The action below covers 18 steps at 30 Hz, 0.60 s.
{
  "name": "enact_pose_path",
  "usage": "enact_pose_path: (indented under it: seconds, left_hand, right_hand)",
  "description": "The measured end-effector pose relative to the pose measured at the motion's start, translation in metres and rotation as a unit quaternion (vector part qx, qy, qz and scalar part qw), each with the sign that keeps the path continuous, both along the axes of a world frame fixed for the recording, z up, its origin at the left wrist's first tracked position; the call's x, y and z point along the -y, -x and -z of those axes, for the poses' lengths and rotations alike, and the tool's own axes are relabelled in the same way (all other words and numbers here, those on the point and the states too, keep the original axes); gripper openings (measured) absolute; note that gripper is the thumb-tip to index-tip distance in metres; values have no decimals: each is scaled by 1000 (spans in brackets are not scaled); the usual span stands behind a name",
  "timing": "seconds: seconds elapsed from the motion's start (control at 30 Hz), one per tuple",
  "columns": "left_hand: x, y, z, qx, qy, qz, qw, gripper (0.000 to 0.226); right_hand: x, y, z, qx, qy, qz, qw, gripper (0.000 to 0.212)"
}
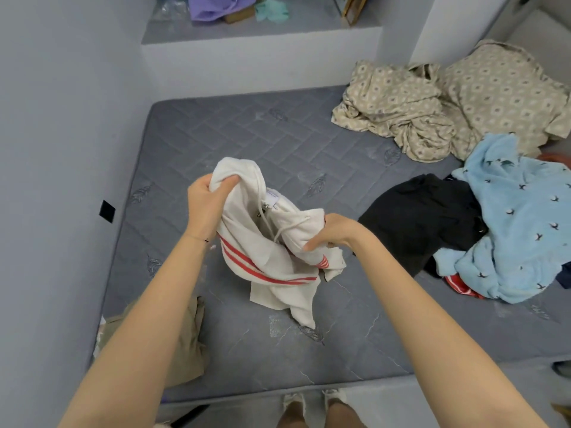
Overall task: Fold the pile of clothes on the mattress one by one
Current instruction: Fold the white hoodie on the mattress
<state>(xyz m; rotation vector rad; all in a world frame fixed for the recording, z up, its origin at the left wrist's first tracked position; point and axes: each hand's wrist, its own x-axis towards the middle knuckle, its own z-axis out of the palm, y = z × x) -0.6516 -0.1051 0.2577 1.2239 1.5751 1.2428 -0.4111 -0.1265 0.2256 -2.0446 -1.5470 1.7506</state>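
White red-striped garment [272, 264] is hanging crumpled over the mattress [247, 134], with the left hand [207, 202] clutching its higher end and the right hand [335, 234] pinching a lower fold, its length slanting between them, while the unfolded pile [509, 217] is lying nearer the right hand.

home bedroom — bare mattress [247, 134] | strewn clothes [509, 217] | crumpled bedsheet [432, 103]

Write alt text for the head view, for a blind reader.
A person's left hand and right hand grip a white drawstring garment with red stripes over a grey quilted mattress. To the right lie a black garment, a light blue fleece and beige patterned bedding.
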Motion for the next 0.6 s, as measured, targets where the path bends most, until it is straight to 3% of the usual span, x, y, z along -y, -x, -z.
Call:
enact_pose_path:
  seconds: [0.13,0.27,0.43,0.6]
  left_hand:
    - [3,3,-22,-19,-29,25,999,35]
    - [7,12,-39,-34,-46,36,998,39]
    - [23,9,-58,-42,-73,29,996,42]
    - [47,2,-89,-51,-122,27,991,35]
  right_hand:
    - [25,1,15,-27,-29,63,997,30]
    - [38,11,-6,-83,-159,182,967,30]
    - [43,28,-52,-87,-351,273,892,32]
    - [54,20,-97,-90,-482,297,819,37]
